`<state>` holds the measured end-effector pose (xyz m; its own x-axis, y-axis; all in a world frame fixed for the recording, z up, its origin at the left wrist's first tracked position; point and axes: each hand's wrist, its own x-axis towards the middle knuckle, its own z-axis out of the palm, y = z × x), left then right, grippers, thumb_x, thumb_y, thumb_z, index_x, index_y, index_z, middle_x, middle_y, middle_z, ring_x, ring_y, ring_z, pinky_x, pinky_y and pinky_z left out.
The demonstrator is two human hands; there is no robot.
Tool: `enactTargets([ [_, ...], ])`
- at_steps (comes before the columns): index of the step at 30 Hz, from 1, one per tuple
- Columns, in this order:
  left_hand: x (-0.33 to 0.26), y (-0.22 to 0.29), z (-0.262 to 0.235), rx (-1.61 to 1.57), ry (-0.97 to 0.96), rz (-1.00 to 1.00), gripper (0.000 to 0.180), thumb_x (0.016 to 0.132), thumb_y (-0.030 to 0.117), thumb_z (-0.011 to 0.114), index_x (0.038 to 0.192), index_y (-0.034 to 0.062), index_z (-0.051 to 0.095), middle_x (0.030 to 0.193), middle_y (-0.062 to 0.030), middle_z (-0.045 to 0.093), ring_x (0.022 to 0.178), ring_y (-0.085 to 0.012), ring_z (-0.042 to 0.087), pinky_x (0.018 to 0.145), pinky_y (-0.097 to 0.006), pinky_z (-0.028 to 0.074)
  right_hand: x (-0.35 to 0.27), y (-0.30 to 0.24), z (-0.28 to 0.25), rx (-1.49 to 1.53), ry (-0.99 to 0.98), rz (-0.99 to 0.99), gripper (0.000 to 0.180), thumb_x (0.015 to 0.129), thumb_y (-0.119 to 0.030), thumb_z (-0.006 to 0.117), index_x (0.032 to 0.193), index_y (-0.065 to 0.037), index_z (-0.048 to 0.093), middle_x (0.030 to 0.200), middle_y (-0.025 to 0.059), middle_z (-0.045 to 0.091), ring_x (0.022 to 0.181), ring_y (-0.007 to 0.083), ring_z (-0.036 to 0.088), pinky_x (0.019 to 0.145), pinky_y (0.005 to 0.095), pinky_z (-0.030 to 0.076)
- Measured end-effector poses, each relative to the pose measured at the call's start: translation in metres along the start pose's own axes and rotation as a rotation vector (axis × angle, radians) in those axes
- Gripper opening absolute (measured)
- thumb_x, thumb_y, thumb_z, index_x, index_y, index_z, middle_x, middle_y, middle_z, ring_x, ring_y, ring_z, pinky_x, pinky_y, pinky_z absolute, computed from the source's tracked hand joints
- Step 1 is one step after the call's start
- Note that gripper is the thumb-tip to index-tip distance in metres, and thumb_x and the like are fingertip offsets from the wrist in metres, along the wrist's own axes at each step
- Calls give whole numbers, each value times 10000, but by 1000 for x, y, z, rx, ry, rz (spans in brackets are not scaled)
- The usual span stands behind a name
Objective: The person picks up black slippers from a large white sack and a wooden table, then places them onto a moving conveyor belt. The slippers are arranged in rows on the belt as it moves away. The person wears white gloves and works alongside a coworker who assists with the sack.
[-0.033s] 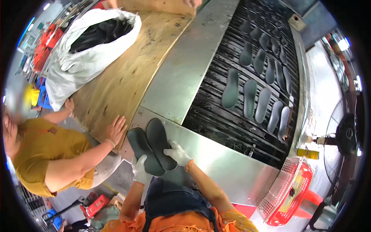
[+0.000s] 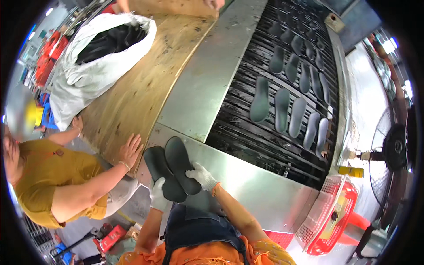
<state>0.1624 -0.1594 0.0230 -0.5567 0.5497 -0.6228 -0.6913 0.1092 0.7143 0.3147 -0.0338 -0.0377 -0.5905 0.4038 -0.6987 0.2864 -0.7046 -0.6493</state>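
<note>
The left hand (image 2: 157, 193) grips one dark insole (image 2: 160, 170), and the right hand (image 2: 202, 176) grips another insole (image 2: 181, 162), near the metal table (image 2: 247, 185); placing on the belt (image 2: 265, 132) seems next.

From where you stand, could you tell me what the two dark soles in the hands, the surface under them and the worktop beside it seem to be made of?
Two dark soles: probably rubber or foam; matte black, no shine.
Surface: sheet metal, likely steel; grey and brushed, with soft reflections.
Worktop: plywood, it seems; bare tan, with visible grain and dark scuffs.
Left hand and right hand wear white, seemingly knitted gloves.
</note>
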Motion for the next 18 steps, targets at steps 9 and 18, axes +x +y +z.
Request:
enactTargets([
  [9, 17, -43, 8, -193, -342, -443, 461, 912, 239, 596, 1314, 14, 586, 1220, -161, 683, 1122, -330, 671, 1017, -478, 538, -38, 47, -31, 990, -293, -102, 540, 896, -169, 763, 1356, -23, 521, 1193, 130, 690, 974, 250, 724, 840, 419, 616],
  [18, -20, -84, 69, -11, -444, -566, 319, 949, 154, 579, 1224, 2, 637, 1145, -149, 715, 1035, -296, 704, 953, -449, 573, -118, 45, -99, 892, -150, -224, 635, 830, -70, 757, 1401, -8, 486, 1228, 138, 676, 1036, 258, 707, 922, 432, 599],
])
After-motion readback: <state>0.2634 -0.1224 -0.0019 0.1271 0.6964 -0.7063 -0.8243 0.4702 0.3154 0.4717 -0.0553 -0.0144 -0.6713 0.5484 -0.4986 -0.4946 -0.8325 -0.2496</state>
